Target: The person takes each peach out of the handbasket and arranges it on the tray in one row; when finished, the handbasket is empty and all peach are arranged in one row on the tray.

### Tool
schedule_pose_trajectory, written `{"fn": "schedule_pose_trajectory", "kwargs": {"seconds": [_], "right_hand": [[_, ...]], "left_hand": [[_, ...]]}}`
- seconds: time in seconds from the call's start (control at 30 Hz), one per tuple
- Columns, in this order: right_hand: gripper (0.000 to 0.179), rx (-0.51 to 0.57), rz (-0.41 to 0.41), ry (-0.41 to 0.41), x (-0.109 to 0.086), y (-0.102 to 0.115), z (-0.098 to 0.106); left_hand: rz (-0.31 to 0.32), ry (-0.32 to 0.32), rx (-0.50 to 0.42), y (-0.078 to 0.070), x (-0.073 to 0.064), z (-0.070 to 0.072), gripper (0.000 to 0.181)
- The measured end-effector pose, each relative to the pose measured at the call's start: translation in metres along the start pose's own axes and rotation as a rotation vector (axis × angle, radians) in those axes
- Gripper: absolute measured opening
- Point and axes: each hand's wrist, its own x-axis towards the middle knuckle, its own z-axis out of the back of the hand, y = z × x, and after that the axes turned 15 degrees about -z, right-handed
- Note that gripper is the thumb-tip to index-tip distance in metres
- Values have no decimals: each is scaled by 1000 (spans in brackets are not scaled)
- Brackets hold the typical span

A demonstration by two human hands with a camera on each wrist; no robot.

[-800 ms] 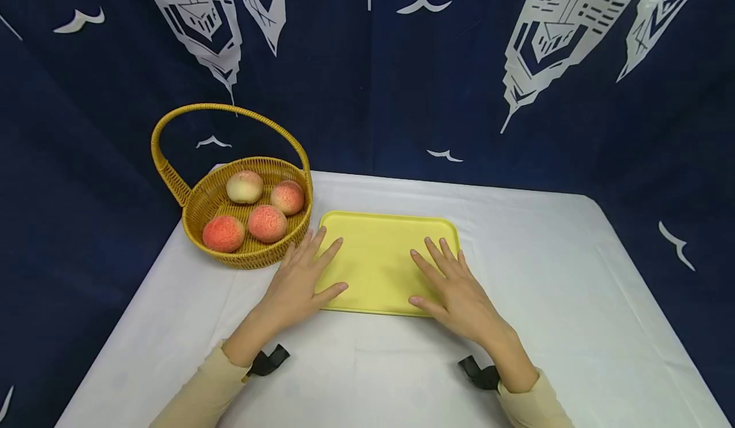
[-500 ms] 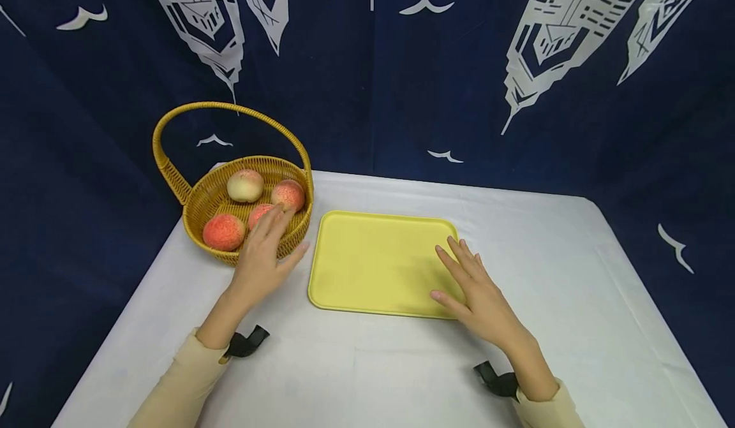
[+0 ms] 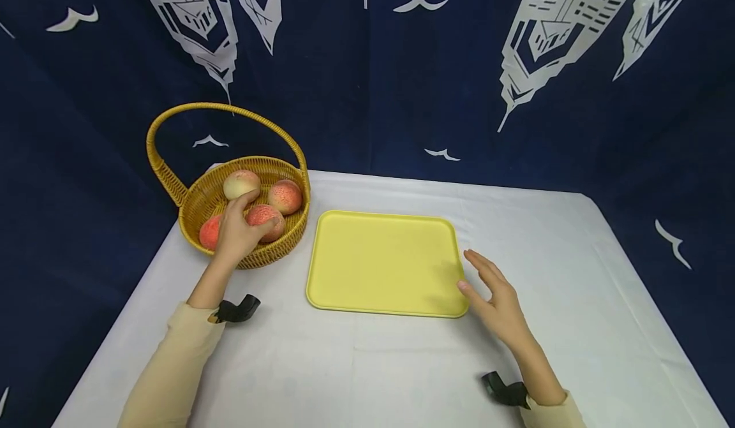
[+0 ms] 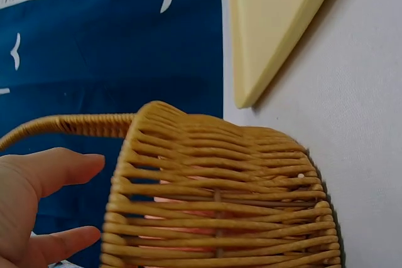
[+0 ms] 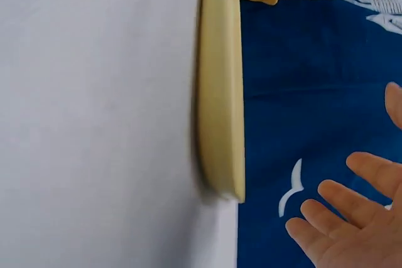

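Note:
My left hand (image 3: 234, 231) is over the front of a woven basket (image 3: 252, 261), thumb and fingers spread on either side of a pinkish-red peach (image 3: 266, 215). In the left wrist view, thumb and finger stand apart above the rim, with reddish fruit showing through the weave. A redder peach (image 3: 209, 231) is partly covered by that hand. Behind lie a pale yellow peach (image 3: 241, 183) and a pink-and-yellow peach (image 3: 285, 196). My right hand (image 3: 501, 303) hovers by the right edge of a yellow tray (image 3: 385, 265), its fingers extended and holding nothing.
The basket's tall arched handle (image 3: 230, 106) rises over its back side. A white cloth (image 3: 390, 370) covers the table, and a dark blue patterned curtain (image 3: 402, 96) hangs behind it.
My left hand has moved from the tray's left edge leftward and up into the basket. My right hand has drawn back to the right, off the tray. The peaches have stayed put.

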Motion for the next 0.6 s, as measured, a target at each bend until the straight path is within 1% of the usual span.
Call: {"fn": "schedule_pose_trajectory", "kwargs": {"seconds": [0.1,0.17,0.23,0.37,0.43,0.5,0.6], "right_hand": [[53,67,-66,11,0,-6,0],[51,106,-126,26,0,-9,-1],[50,123,-198,43,0,-12,-1],[50,108,-323,57,3,-19,-3],[50,96,-367,63,4,-24,-4],[50,92,-403,68,4,-29,-6],[50,100,-429,78,4,-35,-9]], "left_hand": [[47,38,-2,5,3,0,71],[72,70,-4,8,5,0,73],[90,98,-14,9,6,0,75],[117,143,-30,10,6,-1,80],[140,160,-32,12,6,-2,81],[156,170,-20,13,6,-3,81],[167,170,1,15,6,-6,80]]}}
